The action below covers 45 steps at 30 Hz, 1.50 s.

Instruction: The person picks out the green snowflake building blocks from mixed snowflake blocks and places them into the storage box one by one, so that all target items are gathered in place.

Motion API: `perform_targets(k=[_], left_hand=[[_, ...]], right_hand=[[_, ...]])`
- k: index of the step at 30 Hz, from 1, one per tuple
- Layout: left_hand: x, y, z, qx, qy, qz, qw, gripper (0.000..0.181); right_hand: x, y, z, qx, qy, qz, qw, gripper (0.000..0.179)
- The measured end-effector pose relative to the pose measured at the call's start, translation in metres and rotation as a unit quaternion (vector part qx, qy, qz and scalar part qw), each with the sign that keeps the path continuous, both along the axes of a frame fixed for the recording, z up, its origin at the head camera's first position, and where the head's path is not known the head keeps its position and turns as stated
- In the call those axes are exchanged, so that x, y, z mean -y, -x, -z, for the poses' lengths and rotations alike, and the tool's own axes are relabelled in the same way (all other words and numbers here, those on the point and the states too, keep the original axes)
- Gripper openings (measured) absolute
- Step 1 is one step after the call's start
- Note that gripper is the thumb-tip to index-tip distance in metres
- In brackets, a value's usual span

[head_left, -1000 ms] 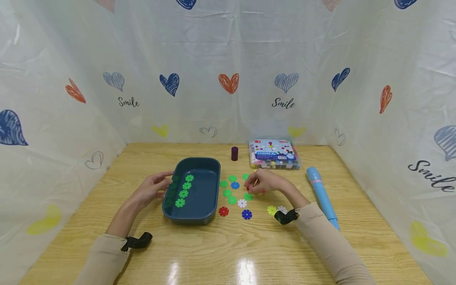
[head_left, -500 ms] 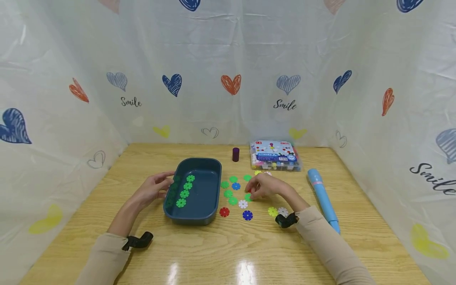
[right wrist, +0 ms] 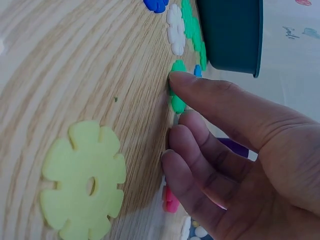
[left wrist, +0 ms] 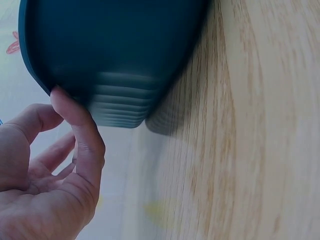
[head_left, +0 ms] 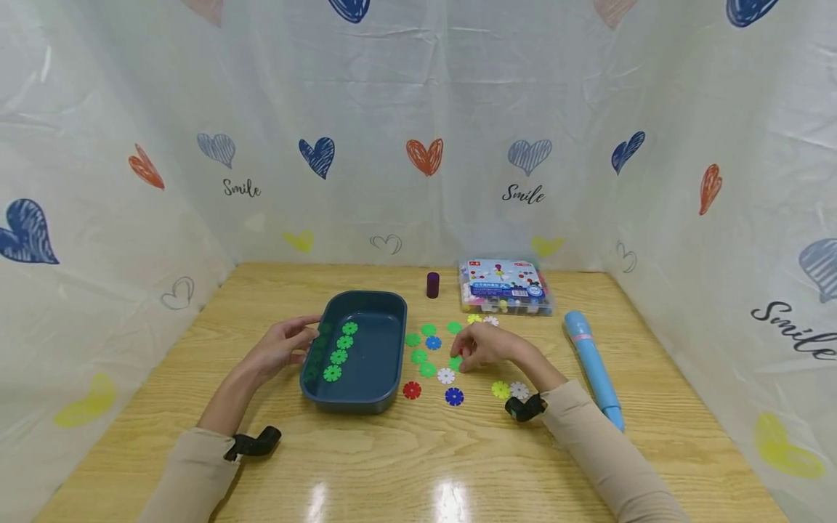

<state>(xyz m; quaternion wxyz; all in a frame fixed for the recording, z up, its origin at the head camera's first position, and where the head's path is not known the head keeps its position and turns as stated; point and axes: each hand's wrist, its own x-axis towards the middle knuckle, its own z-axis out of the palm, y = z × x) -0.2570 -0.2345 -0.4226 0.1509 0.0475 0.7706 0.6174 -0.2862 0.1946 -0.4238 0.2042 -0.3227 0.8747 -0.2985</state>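
At the near side, two beige cloth sleeves lie over a glossy wood-grain bench, a black curved device at each wrist. Next come a dark blue slotted plastic disc shaped like a flower, a red one of the same shape to its left, and, well to the right, a yellow flower disc touching or just beside a white flower disc.

Further in stands a dark teal, round-cornered plastic tray; four green flower discs make a slanting row inside. The left hand rests loosely bent fingers against its left rim, without a visible grip round it.

The right hand is low over the loose discs right of the tray. Its fingers are softly curved, thumb and forefinger apart, with nothing visibly held. The thumb tip overlaps a flat-lying green disc in the wrist view; whether they touch I cannot tell. A pinkish-red piece shows beside the lowest fingertip there. Around a bright blue flower disc lie more green discs.

Off to the right is a long light-blue cylinder with a pink band. Farthest back are a short dark purple cylinder, upright, and a clear plastic box with a printed blue sheet, before a white heart-patterned curtain.
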Motion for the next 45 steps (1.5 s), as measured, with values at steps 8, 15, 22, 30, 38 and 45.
perform_targets(k=[8,15,22,30,38,45], left_hand=[[0.001,-0.0017,-0.0001,-0.002,0.009,-0.003,1.0,0.056],[-0.0001,-0.0012,-0.0001,-0.004,0.001,0.003,1.0,0.057],[0.0001,-0.0006,0.002,-0.004,-0.003,0.006,1.0,0.055],[0.0007,-0.0018,-0.0003,0.0,-0.002,0.007,1.0,0.057],[0.0003,-0.0011,-0.0009,-0.001,-0.003,0.005,1.0,0.058],[0.0004,-0.0013,-0.0004,-0.001,-0.005,0.006,1.0,0.055]], right_hand=[[0.0018,-0.0013,0.0024,0.022,0.001,0.019,0.9996,0.024],[0.001,-0.0025,0.003,0.038,0.004,0.034,0.9987,0.024],[0.0015,-0.0035,0.0007,0.046,-0.001,0.036,0.9983,0.024],[0.0029,-0.004,-0.0001,0.02,-0.009,0.03,0.9993,0.023],[0.0046,-0.0048,0.0001,-0.004,-0.013,0.034,0.9993,0.025],[0.005,-0.0058,0.0013,-0.003,0.001,0.031,0.9995,0.027]])
